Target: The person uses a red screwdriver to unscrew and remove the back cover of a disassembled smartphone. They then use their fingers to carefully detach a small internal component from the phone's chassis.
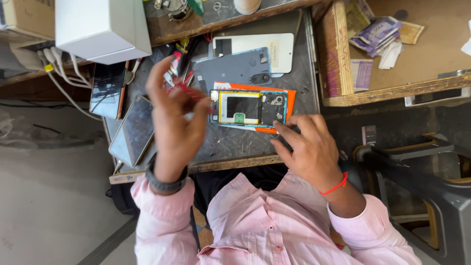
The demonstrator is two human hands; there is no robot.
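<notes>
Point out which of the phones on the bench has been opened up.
The opened phone on the orange mat, at the right hand's fingertips, shows its insides. The two phones beyond the left hand lie closed, dark screens up.

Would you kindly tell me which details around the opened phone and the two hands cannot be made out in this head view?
- Left hand: blurred by motion; whether its fingers pinch anything is unclear.
- Red-handled tools: partly hidden behind the left hand; kind unclear.
- Right hand: its fingertips cover the lower right corner of the opened phone.
- Small parts inside the opened phone: too small to identify.
- White box: cut off by the top edge.
</notes>
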